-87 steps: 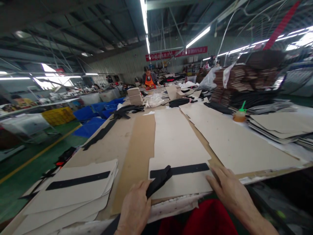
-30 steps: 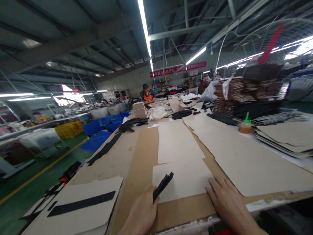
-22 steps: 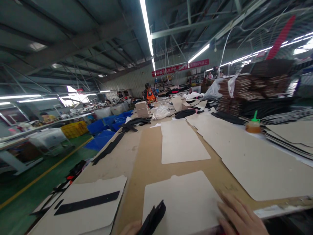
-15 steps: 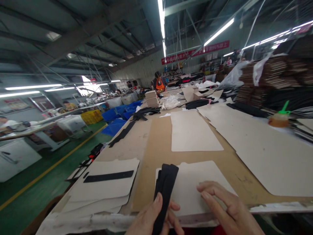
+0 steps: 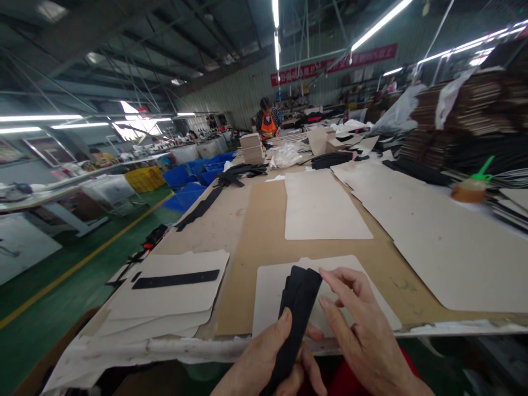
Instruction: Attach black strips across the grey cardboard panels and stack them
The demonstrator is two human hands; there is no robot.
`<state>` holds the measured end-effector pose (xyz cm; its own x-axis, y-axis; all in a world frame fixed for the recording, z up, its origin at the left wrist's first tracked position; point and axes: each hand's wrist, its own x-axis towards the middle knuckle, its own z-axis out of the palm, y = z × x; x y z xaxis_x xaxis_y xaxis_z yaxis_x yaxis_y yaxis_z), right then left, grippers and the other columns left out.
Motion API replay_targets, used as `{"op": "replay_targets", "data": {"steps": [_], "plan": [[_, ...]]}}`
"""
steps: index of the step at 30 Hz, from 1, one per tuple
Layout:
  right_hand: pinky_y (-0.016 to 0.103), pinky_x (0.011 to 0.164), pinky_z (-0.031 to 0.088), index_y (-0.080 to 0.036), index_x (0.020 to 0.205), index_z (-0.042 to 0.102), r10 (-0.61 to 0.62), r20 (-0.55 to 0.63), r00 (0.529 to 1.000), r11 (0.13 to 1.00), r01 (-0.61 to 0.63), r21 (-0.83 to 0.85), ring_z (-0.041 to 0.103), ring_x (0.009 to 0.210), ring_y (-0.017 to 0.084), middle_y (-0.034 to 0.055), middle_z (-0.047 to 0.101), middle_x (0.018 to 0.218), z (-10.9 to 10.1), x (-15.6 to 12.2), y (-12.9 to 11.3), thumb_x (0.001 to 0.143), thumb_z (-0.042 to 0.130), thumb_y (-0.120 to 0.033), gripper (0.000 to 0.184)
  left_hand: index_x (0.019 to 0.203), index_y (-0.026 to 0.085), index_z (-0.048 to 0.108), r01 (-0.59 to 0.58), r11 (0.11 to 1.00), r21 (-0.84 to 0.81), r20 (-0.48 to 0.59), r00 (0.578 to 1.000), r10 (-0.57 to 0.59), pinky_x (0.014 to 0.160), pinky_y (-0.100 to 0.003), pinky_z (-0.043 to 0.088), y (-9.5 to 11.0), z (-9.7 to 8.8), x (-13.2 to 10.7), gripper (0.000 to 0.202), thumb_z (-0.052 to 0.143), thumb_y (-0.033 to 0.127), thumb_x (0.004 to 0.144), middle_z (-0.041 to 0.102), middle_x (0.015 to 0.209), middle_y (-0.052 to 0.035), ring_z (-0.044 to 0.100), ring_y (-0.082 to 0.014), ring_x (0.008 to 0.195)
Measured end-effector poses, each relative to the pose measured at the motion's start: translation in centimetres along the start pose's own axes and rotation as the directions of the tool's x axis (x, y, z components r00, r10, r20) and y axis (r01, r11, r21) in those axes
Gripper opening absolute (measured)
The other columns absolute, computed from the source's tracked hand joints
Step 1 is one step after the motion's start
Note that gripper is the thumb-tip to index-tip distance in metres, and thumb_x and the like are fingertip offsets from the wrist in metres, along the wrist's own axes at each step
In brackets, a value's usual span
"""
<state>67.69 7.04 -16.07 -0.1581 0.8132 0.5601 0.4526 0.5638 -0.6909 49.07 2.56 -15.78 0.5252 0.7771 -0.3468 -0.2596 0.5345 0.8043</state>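
My left hand (image 5: 272,360) is closed around a bundle of black strips (image 5: 297,308), held upright over the near table edge. My right hand (image 5: 358,330) reaches in from the right, its fingertips touching the top of the bundle, fingers bent and apart. Under both hands lies a pale cardboard panel (image 5: 268,291) with a notched top edge. To the left sits a stack of the same panels (image 5: 173,297), the top one with a black strip (image 5: 175,279) stuck across it.
A second pale panel (image 5: 324,206) lies farther up the brown table. Large grey sheets (image 5: 445,253) cover the right side, with an orange glue bottle (image 5: 468,190) and stacked material behind. A person in an orange apron (image 5: 267,122) works at the far end. Blue bins (image 5: 185,184) stand left.
The strip-bearing panel went onto the left stack and a bare panel slid toward me. My left hand raised the black bundle, and my right hand moved from the panel to the bundle's top.
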Motion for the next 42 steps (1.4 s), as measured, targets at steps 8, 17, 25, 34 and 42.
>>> {"op": "replay_targets", "data": {"steps": [8, 17, 25, 34, 42], "plan": [[0.035, 0.079, 0.054, -0.021, 0.117, 0.063, -0.135, -0.034, 0.99, 0.983, 0.129, -0.129, 0.056, 0.096, 0.021, 0.0129, 0.051, 0.12, 0.2, -0.7, 0.2, 0.092, 0.054, -0.02, 0.027, 0.114, 0.005, 0.063, 0.081, 0.996, -0.044, -0.109, 0.99, -0.085, 0.03, -0.018, 0.023, 0.0, 1.0, 1.0, 0.077, 0.02, 0.066, 0.093, 0.069, 0.06, -0.0093, 0.032, -0.0044, 0.026], [0.022, 0.056, 0.049, -0.023, 0.078, 0.055, 0.134, 0.198, 0.971, 0.963, -0.175, 0.204, 0.059, 0.062, 0.013, 0.0008, 0.062, 0.073, -2.4, -1.8, -0.6, 0.095, 0.048, -0.029, 0.019, 0.068, 0.006, 0.069, 0.084, 0.976, 0.201, -0.167, 0.985, -0.05, 0.035, -0.021, 0.014, 0.2, -0.3, -0.3, 0.059, 0.054, 0.062, 0.082, 0.04, 0.036, 0.0044, 0.028, -0.0042, 0.03], [0.024, 0.05, 0.048, -0.023, 0.109, 0.061, 0.527, 0.007, 0.85, 0.827, -0.516, 0.222, 0.056, 0.048, 0.014, -0.0047, 0.057, 0.055, -6.2, -3.9, 5.4, 0.086, 0.06, -0.044, 0.031, 0.101, 0.013, 0.066, 0.265, 0.836, 0.48, -0.437, 0.899, -0.034, 0.044, -0.021, 0.024, 1.6, -2.6, -4.7, 0.051, 0.064, 0.057, 0.075, 0.065, 0.06, -0.0009, 0.043, -0.0084, 0.044], [0.032, 0.082, 0.051, -0.027, 0.091, 0.074, 0.383, 0.044, 0.923, 0.922, -0.379, -0.083, 0.067, 0.091, 0.02, 0.0019, 0.073, 0.096, -5.9, -0.2, 8.2, 0.083, 0.058, -0.042, 0.024, 0.099, 0.019, 0.067, 0.41, 0.451, 0.792, -0.599, 0.663, 0.449, 0.07, -0.032, 0.046, 4.2, -3.8, -1.5, 0.036, 0.051, 0.047, 0.082, 0.068, 0.066, -0.0015, 0.066, -0.0244, 0.071], [0.038, 0.083, 0.051, -0.026, 0.087, 0.073, 0.37, 0.019, 0.929, 0.909, -0.358, -0.212, 0.067, 0.087, 0.022, 0.0023, 0.073, 0.092, -4.2, 0.5, 9.9, 0.082, 0.056, -0.037, 0.021, 0.117, 0.02, 0.062, 0.519, 0.292, 0.804, -0.592, 0.647, 0.481, 0.09, -0.038, 0.046, 3.2, -5.6, 0.7, 0.044, 0.043, 0.044, 0.085, 0.073, 0.104, -0.0103, 0.065, -0.031, 0.103]]}}
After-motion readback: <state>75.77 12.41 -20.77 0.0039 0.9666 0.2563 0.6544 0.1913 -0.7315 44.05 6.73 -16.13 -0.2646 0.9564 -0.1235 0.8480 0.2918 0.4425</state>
